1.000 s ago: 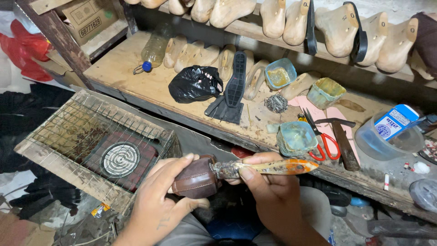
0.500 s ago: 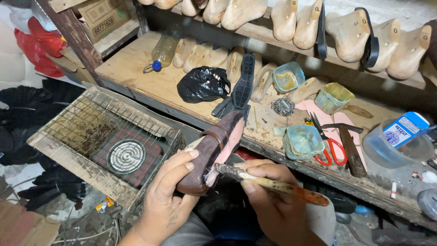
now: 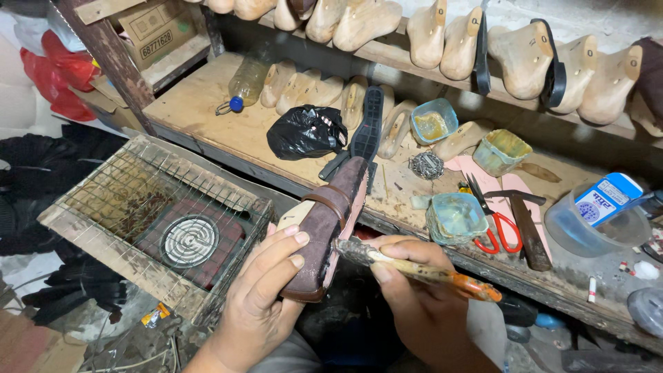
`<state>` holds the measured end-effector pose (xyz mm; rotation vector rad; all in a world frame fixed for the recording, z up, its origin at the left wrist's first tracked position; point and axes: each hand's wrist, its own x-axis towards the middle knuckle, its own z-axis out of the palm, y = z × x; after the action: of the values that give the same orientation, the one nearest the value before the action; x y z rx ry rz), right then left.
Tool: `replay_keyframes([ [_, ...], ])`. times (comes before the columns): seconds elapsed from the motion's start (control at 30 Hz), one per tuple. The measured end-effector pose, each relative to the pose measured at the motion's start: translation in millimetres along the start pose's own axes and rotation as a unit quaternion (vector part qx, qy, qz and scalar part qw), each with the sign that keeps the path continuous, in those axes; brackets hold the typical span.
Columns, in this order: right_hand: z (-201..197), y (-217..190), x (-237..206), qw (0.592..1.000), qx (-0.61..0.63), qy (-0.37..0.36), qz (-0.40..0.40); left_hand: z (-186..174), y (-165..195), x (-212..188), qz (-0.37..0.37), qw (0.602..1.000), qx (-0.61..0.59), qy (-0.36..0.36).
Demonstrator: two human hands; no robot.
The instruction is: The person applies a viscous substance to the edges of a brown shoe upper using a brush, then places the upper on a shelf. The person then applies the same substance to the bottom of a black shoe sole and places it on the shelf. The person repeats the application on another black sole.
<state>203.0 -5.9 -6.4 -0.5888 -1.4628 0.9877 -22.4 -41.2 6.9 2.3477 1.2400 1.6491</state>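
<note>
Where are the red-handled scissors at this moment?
In the head view, the red-handled scissors lie on the workbench at right, between the glue-stained tub and the hammer.

1. I count 2 hands: left hand (image 3: pixel 259 304), right hand (image 3: pixel 421 304).
2. 1 brown shoe upper on its last (image 3: pixel 324 228); 1 glue brush (image 3: pixel 414 268).
3. 3 small plastic tubs w/ glue residue (image 3: pixel 434 121) on the bench.
4. 1 pr red-handled scissors (image 3: pixel 492 224), 1 hammer (image 3: pixel 528 228).
5. 1 black plastic bag (image 3: pixel 306 131), 1 black sole (image 3: pixel 366 124), 1 plastic bottle (image 3: pixel 245 83).
6. 1 wire-caged electric heater (image 3: pixel 186 238).
7. Wooden lasts (image 3: pixel 521 59) on upper shelf: approx 10 in view, some cut off at frame edge.
</note>
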Motion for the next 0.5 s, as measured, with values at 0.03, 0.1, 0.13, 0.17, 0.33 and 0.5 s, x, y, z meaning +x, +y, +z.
replay_keyframes([
  [0.03,0.7,0.0,-0.3,1.0,0.006,-0.003,0.006,0.1,-0.1,0.4,0.0,1.0,-0.004,0.002],
  [0.1,2.4,-0.7,-2.0,1.0,0.019,-0.008,0.019,0.8,0.1,0.6,0.0,1.0,-0.011,0.007],
  [0.13,3.2,-1.1,-2.4,1.0,0.02,-0.009,0.012,0.8,0.0,1.0,-0.002,1.0,-0.009,0.006],
  [0.17,3.8,-1.8,-2.8,1.0,0.021,-0.009,0.006,0.8,0.1,1.1,-0.004,1.0,-0.007,0.005],
  [0.33,2.8,-5.5,-3.1,0.999,0.016,-0.038,-0.016,1.0,0.6,1.5,-0.009,1.0,-0.001,0.003],
  [0.5,2.6,-7.1,-0.1,0.998,-0.001,-0.054,-0.043,0.0,1.3,2.3,-0.019,1.0,0.005,-0.003],
])
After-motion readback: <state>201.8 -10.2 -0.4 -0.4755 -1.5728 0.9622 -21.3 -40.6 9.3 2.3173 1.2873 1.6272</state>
